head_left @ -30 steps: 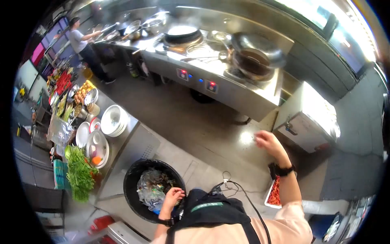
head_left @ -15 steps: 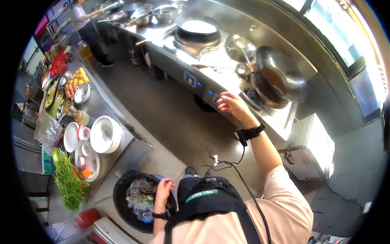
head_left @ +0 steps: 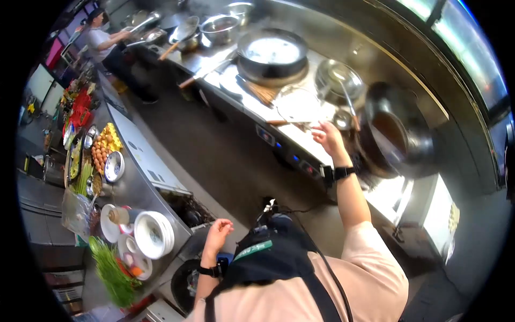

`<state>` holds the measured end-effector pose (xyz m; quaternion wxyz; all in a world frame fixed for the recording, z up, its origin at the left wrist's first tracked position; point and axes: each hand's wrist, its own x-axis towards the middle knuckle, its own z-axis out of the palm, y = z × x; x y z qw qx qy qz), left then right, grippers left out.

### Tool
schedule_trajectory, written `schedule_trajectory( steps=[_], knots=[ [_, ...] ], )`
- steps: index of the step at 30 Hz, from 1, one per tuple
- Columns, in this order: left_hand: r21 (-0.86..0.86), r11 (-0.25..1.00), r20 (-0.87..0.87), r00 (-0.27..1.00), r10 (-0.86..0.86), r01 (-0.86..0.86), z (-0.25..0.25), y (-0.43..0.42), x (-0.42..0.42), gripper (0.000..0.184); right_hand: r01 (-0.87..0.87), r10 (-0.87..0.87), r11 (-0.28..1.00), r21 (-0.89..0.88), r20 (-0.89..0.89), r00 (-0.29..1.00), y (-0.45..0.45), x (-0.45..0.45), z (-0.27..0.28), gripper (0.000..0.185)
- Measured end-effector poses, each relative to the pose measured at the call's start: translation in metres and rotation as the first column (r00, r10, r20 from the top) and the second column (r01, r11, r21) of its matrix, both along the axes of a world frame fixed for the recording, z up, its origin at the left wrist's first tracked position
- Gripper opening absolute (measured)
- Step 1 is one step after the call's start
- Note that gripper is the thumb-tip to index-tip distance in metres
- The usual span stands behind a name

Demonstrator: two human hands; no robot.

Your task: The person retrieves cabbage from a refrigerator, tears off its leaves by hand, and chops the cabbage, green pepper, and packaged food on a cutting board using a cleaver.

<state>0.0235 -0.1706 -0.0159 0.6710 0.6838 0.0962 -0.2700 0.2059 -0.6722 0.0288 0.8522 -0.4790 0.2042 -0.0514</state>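
Note:
My right hand (head_left: 329, 138) is stretched over the front edge of the metal stove counter (head_left: 316, 153), fingers loosely bent and apart, with nothing visible in it. Just beyond its fingertips lie a ladle (head_left: 341, 119) and a long tool's wooden handle (head_left: 277, 122); whether I touch either I cannot tell. To the right a big dark wok (head_left: 378, 153) stands tilted, with brown liquid or residue inside. Behind the ladle is a round metal bowl or strainer (head_left: 339, 80). Low beside my apron (head_left: 247, 263), my left hand (head_left: 218, 234) hangs empty, fingers slightly curled and apart.
Another wok (head_left: 273, 49) sits farther along the stove. Stacked white bowls (head_left: 154, 234), eggs (head_left: 101, 152) and green herbs (head_left: 113, 273) are on the left counter. Below is a black bin (head_left: 182, 287). At the far left a person (head_left: 104, 43) stands by the stove.
The view has shifted and I am closer to the stove. My right hand has moved forward, toward the ladle and the wooden handle. My left hand stays low by the apron.

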Motion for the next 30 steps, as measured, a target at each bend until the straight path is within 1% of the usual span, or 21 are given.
schedule_trajectory(
  steps=[2,4,6,8,10,11,12,13,14,15,16,17,19,20,21,22,23,24,26,27,30],
  knots=[
    [0.038,0.999,-0.032,0.999,0.001,0.0,-0.006,0.002,0.031,0.014,-0.068,0.065,0.995,-0.072,-0.046,0.997,0.011,0.035,-0.005,0.027],
    [0.054,0.996,-0.04,0.997,0.07,-0.068,-0.005,0.004,0.053,0.015,-0.248,0.238,0.966,-0.078,-0.115,0.964,0.045,0.062,-0.013,0.027],
    [0.099,0.989,0.038,0.994,0.102,-0.106,-0.005,0.009,0.065,0.015,-0.468,0.459,0.884,-0.005,-0.178,0.87,0.087,0.08,-0.006,0.028],
    [0.107,0.971,0.072,0.976,0.205,-0.212,-0.005,0.01,0.066,0.016,-0.609,0.596,0.793,0.015,-0.227,0.77,0.136,0.094,0.002,0.022],
    [-0.047,0.948,0.056,0.946,0.318,-0.316,-0.03,0.011,0.067,0.017,-0.715,0.695,0.696,-0.063,-0.194,0.693,0.184,0.104,0.027,0.022],
    [-0.01,0.943,0.058,0.941,0.333,-0.333,-0.043,0.005,0.066,0.018,-0.754,0.739,0.637,-0.159,-0.153,0.656,0.194,0.11,0.027,0.024],
    [0.028,0.942,0.051,0.941,0.334,-0.336,-0.059,-0.005,0.071,0.02,-0.78,0.749,0.574,-0.248,-0.225,0.623,0.199,0.109,0.039,0.027],
    [0.144,0.928,0.236,0.923,0.304,-0.343,-0.075,-0.006,0.065,0.023,-0.831,0.793,0.487,-0.269,-0.263,0.549,0.21,0.114,0.045,0.028],
    [0.228,0.92,0.209,0.939,0.275,-0.32,-0.068,-0.004,0.068,0.025,-0.857,0.827,0.424,-0.294,-0.259,0.498,0.227,0.113,0.052,0.028],
    [0.208,0.915,0.17,0.934,0.314,-0.346,-0.062,-0.006,0.061,0.024,-0.873,0.879,0.303,-0.383,-0.243,0.411,0.236,0.113,0.046,0.028],
    [0.237,0.891,0.145,0.921,0.361,-0.387,-0.053,-0.009,0.052,0.025,-0.897,0.915,0.226,-0.379,-0.234,0.33,0.249,0.112,0.038,0.027],
    [0.273,0.858,0.152,0.901,0.407,-0.434,-0.064,-0.012,0.037,0.025,-0.922,0.938,0.138,-0.363,-0.251,0.239,0.263,0.112,0.025,0.026],
    [0.216,0.765,0.165,0.795,0.583,-0.606,-0.063,-0.016,-0.005,0.021,-0.951,0.967,-0.046,-0.306,-0.251,0.034,0.298,0.103,-0.004,0.024],
    [0.221,0.727,0.155,0.759,0.632,-0.65,-0.04,-0.044,-0.012,0.02,-0.963,0.973,-0.103,-0.249,-0.227,-0.045,0.285,0.111,-0.006,0.023],
    [0.24,0.651,0.162,0.69,0.705,-0.721,-0.033,-0.052,-0.04,0.02,-0.964,0.963,-0.18,-0.198,-0.236,-0.131,0.302,0.099,-0.007,0.021],
    [0.301,0.595,0.186,0.658,0.73,-0.745,-0.022,-0.06,-0.055,0.019,-0.946,0.947,-0.254,-0.199,-0.251,-0.201,0.314,0.098,-0.011,0.022],
    [0.357,0.552,0.214,0.641,0.737,-0.754,-0.004,-0.064,-0.076,0.019,-0.923,0.927,-0.326,-0.205,-0.26,-0.27,0.327,0.086,0.002,0.023],
    [0.363,0.521,0.228,0.616,0.754,-0.772,0.003,-0.071,-0.097,0.019,-0.898,0.909,-0.381,-0.22,-0.267,-0.32,0.335,0.071,0.006,0.023],
    [0.361,0.488,0.081,0.548,0.833,-0.795,0.029,-0.086,-0.132,0.02,-0.859,0.883,-0.456,-0.235,-0.24,-0.403,0.349,0.049,0.017,0.023],
    [0.446,0.474,0.048,0.549,0.834,-0.759,0.044,-0.088,-0.153,0.021,-0.823,0.85,-0.521,-0.227,-0.228,-0.475,0.363,0.03,0.02,0.024],
    [0.378,0.368,0.088,0.429,0.899,-0.849,0.052,-0.098,-0.206,0.024,-0.754,0.8,-0.6,-0.269,-0.19,-0.569,0.394,-0.018,0.047,0.024]
  ],
)
